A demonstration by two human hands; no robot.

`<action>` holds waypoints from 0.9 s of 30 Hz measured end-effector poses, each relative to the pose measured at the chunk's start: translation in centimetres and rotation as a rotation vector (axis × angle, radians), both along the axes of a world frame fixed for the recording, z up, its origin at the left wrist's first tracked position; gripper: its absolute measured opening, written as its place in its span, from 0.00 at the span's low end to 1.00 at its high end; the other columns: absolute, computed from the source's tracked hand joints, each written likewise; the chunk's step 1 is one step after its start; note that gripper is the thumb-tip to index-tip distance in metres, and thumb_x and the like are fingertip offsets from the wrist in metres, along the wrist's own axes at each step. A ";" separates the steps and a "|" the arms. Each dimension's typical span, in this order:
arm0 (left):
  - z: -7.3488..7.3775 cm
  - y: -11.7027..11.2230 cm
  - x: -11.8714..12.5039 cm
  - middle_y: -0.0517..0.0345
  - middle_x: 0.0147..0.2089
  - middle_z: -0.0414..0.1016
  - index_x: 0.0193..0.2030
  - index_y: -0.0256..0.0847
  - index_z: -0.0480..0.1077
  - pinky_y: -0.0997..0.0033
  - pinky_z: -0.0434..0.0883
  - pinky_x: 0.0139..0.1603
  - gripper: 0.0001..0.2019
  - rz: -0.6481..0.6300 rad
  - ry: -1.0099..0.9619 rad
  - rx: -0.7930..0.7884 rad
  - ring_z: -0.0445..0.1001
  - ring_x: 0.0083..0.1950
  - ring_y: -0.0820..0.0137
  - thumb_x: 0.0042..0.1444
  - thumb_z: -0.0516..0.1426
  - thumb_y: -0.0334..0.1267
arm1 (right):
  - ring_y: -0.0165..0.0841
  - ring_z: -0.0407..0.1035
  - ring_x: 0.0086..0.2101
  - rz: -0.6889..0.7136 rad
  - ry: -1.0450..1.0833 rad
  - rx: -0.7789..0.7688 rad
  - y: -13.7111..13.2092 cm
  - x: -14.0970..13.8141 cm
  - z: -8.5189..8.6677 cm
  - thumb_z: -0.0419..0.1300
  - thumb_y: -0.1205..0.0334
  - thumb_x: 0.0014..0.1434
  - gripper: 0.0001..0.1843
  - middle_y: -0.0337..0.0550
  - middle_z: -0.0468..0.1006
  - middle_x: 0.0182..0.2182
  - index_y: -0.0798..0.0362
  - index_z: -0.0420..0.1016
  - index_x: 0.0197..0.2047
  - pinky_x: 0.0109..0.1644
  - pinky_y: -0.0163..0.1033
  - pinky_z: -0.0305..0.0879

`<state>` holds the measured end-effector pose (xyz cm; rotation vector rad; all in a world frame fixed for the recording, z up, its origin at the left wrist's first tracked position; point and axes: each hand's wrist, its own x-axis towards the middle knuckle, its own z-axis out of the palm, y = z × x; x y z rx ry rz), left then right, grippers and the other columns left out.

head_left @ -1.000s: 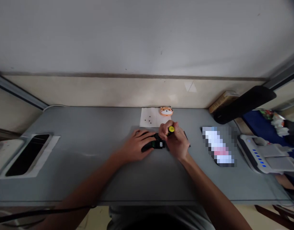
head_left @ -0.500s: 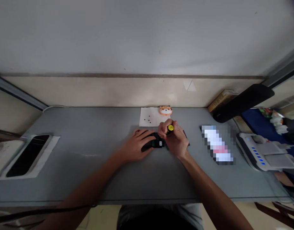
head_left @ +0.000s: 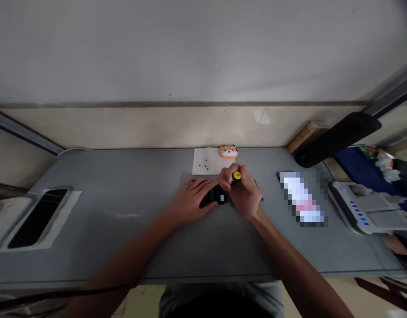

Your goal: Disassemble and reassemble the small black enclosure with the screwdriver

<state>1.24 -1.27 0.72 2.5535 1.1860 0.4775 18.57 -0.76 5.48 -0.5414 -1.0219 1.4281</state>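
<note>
My left hand (head_left: 193, 201) lies over the left part of a black electronic device (head_left: 222, 198), its thumb along the near edge and its fingers across the far side. Some green circuitry and a small white label show on the device. My right hand (head_left: 245, 192) is wrapped around an upright screwdriver (head_left: 237, 175) with a yellow end cap; its tip is hidden beneath the fist. Just beyond the hands, several tiny dark screws (head_left: 206, 165) are scattered on a white paper (head_left: 198, 169). An orange and white animal-faced case (head_left: 229, 152) rests on the same paper.
A dark-screened phone (head_left: 39, 218) lies on paper at the left. To the right are a blurred-out lit screen (head_left: 302, 201), a white power strip (head_left: 352, 207) with blue lights, and a black cylinder (head_left: 337, 139) leaning near a box (head_left: 307, 134). A wall borders the grey table (head_left: 123, 176).
The fingers and thumb of my left hand have slid slightly right over the device, covering more of its left part. My right hand stays in nearly the same place with the screwdriver.
</note>
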 end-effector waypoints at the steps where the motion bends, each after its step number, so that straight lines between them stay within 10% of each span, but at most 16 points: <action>1: 0.1 0.0 0.0 0.50 0.61 0.77 0.65 0.45 0.66 0.49 0.61 0.68 0.20 0.001 -0.001 -0.006 0.71 0.64 0.56 0.70 0.54 0.48 | 0.31 0.52 0.22 -0.001 -0.004 -0.010 0.0 0.0 0.1 0.56 0.38 0.66 0.26 0.35 0.58 0.18 0.49 0.68 0.25 0.30 0.40 0.47; 27: 0.0 0.1 -0.1 0.49 0.59 0.78 0.65 0.46 0.66 0.46 0.60 0.68 0.22 0.025 -0.026 0.001 0.73 0.61 0.53 0.68 0.57 0.50 | 0.31 0.51 0.22 0.012 -0.048 -0.023 0.2 -0.1 0.1 0.54 0.36 0.66 0.27 0.35 0.57 0.19 0.48 0.66 0.26 0.29 0.41 0.47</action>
